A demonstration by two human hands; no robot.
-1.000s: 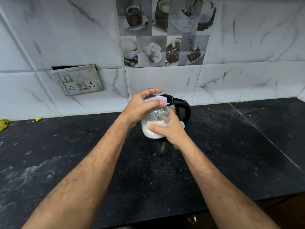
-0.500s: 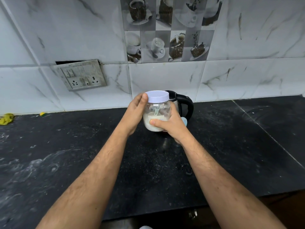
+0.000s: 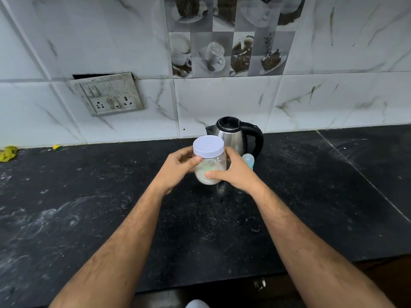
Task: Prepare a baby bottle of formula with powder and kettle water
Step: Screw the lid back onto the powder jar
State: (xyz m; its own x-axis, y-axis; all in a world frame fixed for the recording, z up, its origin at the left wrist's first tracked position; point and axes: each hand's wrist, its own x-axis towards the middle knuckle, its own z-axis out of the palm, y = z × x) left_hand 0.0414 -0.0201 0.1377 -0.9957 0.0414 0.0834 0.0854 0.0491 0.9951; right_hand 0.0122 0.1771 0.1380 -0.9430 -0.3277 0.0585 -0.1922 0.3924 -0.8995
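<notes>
Both hands held a clear plastic jar (image 3: 210, 168) with a pale lilac screw lid (image 3: 208, 146) above the black speckled stone surface (image 3: 89, 207). The left hand (image 3: 178, 168) gripped the jar's side, thumb pressed just under the lid; the right hand (image 3: 235, 172) wrapped the other side — its thumb across the front. White powder filled the lower part of the jar. Just behind stood a stainless steel kettle (image 3: 231, 135) with a black handle, and a pale blue bottle top (image 3: 249, 160) showed beside the right hand. A grimy switch plate (image 3: 109, 96) sat on the marble-tiled wall.
</notes>
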